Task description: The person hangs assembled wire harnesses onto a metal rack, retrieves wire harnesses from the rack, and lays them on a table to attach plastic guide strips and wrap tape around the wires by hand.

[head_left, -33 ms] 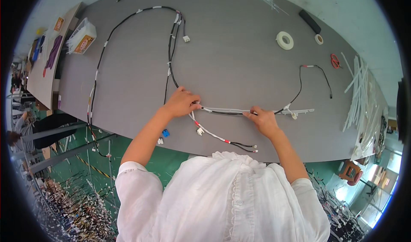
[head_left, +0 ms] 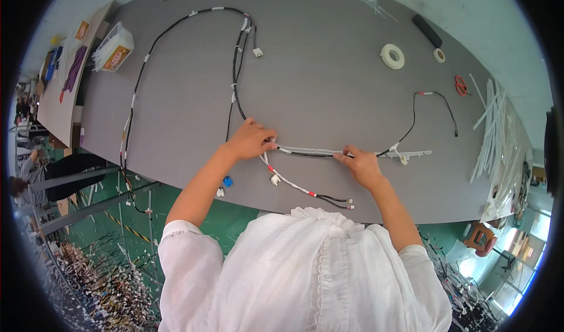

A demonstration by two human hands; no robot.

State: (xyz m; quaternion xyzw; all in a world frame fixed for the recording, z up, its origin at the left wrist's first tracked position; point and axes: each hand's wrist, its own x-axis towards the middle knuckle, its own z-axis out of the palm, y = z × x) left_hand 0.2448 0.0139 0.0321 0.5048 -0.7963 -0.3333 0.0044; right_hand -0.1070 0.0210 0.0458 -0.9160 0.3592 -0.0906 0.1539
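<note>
A black wire harness (head_left: 136, 88) with white tape bands loops across the grey table (head_left: 329, 97). My left hand (head_left: 252, 139) is closed on it where a white-wrapped branch (head_left: 294, 186) with red bands splits off toward me. Further right, my right hand (head_left: 359, 165) pinches the same harness. A thin white strip (head_left: 420, 153) lies along the stretch between my hands and runs out past the right one. Beyond my right hand a thin black branch (head_left: 413, 117) curves away. Small connectors hang from the branches, among them a blue connector (head_left: 228, 181) by my left forearm and a white connector (head_left: 258, 52) farther off.
At the far right are a large tape roll (head_left: 392, 56), a small tape roll (head_left: 439, 55), a black bar (head_left: 426, 30) and red scissors (head_left: 461, 86). White strips (head_left: 489, 126) lie along the right edge. A clear box (head_left: 114, 48) holding white ties stands at the left.
</note>
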